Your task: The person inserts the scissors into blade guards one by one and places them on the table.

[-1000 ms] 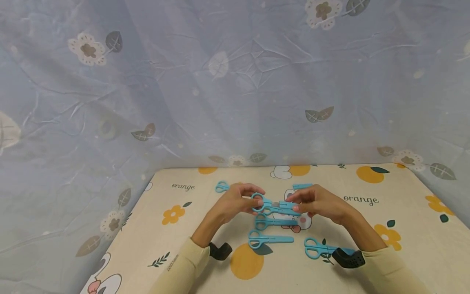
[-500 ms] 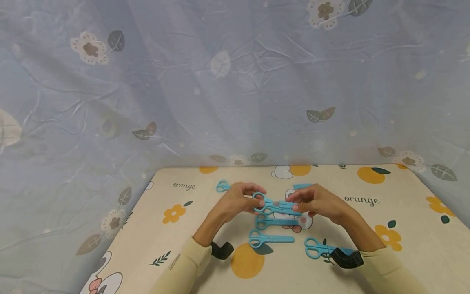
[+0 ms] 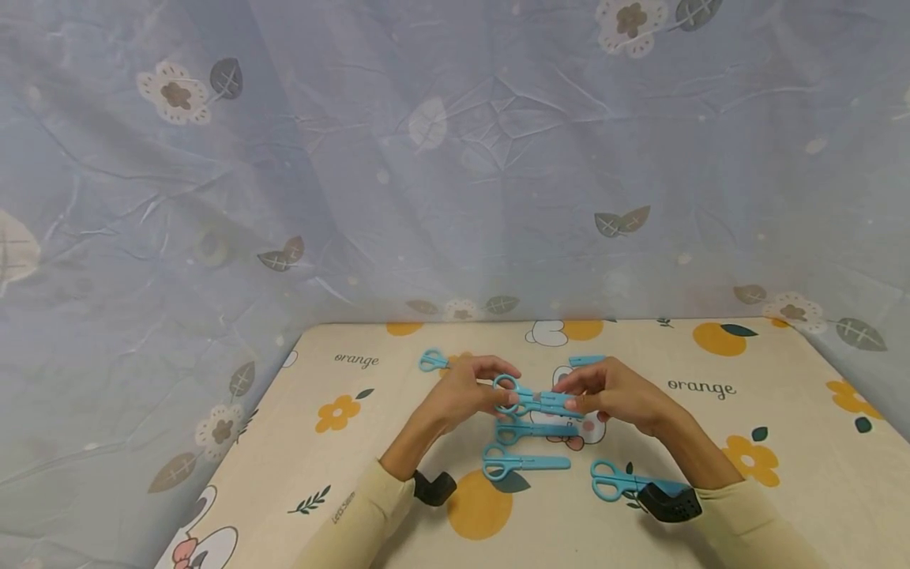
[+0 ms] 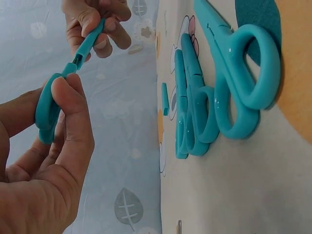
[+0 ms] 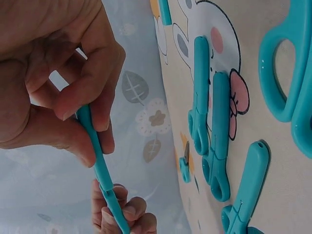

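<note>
A pair of blue scissors (image 3: 522,397) is held above the table between both hands. My left hand (image 3: 465,391) grips the handle loops (image 4: 46,105) with thumb and fingers. My right hand (image 3: 618,393) pinches the blue blade cover (image 5: 95,156) at the other end, seen too in the left wrist view as the cover (image 4: 90,41). In the right wrist view the left hand's fingertips (image 5: 122,209) show at the far end of the scissors. The blades are almost wholly inside the cover.
More blue scissors lie on the printed table (image 3: 782,411): two pairs (image 3: 529,431) (image 3: 522,462) below the hands, one (image 3: 614,480) near the right wrist, one (image 3: 431,361) behind the left hand. A loose blue cover (image 3: 586,360) lies at the back. A flowered curtain (image 3: 455,158) hangs behind.
My left hand has moved slightly right toward the right hand, and less grey blade shows between handles and cover. The scissors on the table have not moved.
</note>
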Action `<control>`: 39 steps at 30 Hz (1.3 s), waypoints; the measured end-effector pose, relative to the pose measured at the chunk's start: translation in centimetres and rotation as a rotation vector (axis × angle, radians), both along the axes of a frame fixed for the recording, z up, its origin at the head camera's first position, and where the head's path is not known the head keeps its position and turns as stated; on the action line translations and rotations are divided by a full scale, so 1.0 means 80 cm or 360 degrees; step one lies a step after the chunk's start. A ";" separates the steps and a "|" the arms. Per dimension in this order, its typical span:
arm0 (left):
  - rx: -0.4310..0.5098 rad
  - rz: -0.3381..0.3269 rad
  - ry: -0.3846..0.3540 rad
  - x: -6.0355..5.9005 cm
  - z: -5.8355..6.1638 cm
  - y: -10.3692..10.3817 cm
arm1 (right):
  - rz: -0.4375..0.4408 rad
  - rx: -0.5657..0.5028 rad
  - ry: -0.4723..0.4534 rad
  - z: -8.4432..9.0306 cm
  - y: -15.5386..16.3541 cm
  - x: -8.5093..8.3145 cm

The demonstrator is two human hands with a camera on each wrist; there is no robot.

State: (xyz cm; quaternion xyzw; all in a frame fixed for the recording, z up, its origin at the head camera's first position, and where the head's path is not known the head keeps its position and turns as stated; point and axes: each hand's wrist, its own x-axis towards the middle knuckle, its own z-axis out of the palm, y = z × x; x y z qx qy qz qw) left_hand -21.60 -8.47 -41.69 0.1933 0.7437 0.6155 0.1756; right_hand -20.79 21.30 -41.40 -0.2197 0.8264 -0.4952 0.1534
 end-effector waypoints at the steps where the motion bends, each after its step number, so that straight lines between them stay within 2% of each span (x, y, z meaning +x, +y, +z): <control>1: 0.0006 0.0004 -0.0007 0.000 0.000 0.000 | 0.0001 0.0006 0.0017 0.000 0.000 0.000; 9: 0.0030 0.0057 -0.0070 0.001 -0.004 0.006 | 0.0002 0.0009 0.0057 -0.002 -0.003 -0.001; 20: 0.0010 0.0027 -0.0011 0.003 -0.006 0.012 | 0.0002 0.0005 0.0026 -0.005 -0.007 0.000; 25: 0.0022 0.0015 0.0020 0.003 -0.007 0.012 | 0.0000 -0.0050 0.0044 -0.008 -0.011 0.001; 30: 0.0027 0.0044 0.0005 0.002 -0.010 0.013 | -0.0022 -0.0086 0.0063 -0.011 -0.017 0.002; 35: 0.0036 0.0081 -0.0026 0.003 -0.012 0.014 | -0.0087 -0.0043 0.0087 -0.012 -0.021 0.003; 39: 0.0031 0.0107 0.0003 0.005 -0.016 0.015 | -0.0108 -0.0006 0.0109 -0.015 -0.023 0.003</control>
